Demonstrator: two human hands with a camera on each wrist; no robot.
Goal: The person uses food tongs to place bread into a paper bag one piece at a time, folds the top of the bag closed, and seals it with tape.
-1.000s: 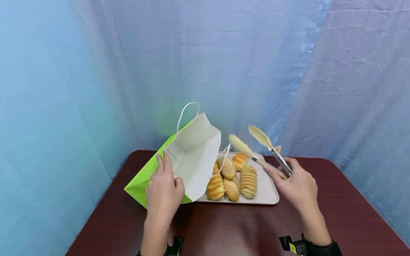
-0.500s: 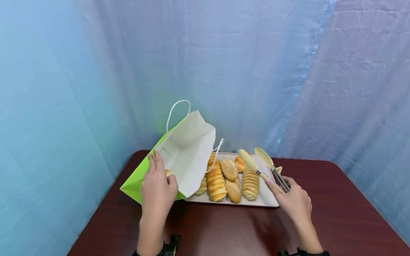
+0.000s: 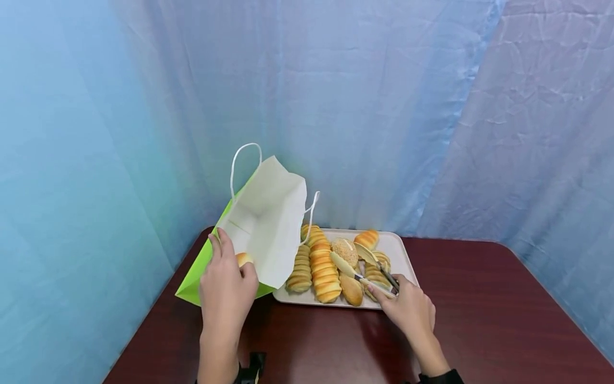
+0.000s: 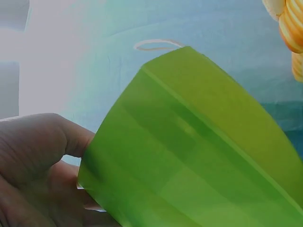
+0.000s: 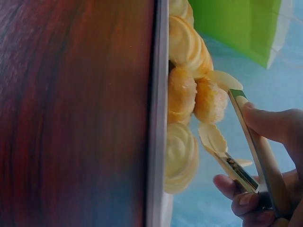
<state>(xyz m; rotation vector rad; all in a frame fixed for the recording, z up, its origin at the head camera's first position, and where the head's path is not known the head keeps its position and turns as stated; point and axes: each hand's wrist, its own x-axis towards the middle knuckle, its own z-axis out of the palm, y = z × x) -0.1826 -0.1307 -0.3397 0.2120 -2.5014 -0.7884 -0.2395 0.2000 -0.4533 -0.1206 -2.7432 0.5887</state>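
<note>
My left hand [image 3: 226,293] grips the near rim of a green paper bag [image 3: 275,229], which leans over with its white inside facing up and right. Part of a bread roll [image 3: 243,259] shows at the bag's mouth beside my thumb. In my right hand [image 3: 411,306] is a pair of food tongs [image 3: 343,264], their pale scalloped tips spread apart. The tips hang over the bread, on either side of a sesame bun [image 3: 344,248]. A ridged roll [image 3: 379,274] lies under the tongs, partly hidden. In the right wrist view, thumb and fingers hold the tongs [image 5: 258,146] from both sides.
The breads lie on a pale tray [image 3: 400,253] on a dark red table [image 3: 479,309]. Long ridged loaves [image 3: 324,269] are at its left, a smooth roll [image 3: 352,290] near the front, an orange bun [image 3: 366,238] behind. A white bag handle [image 3: 313,213] overlaps the tray's left end.
My right hand has brought the tongs down and left over the breads. My left hand has drawn the bag leftward, so more of the tray's left end shows.
</note>
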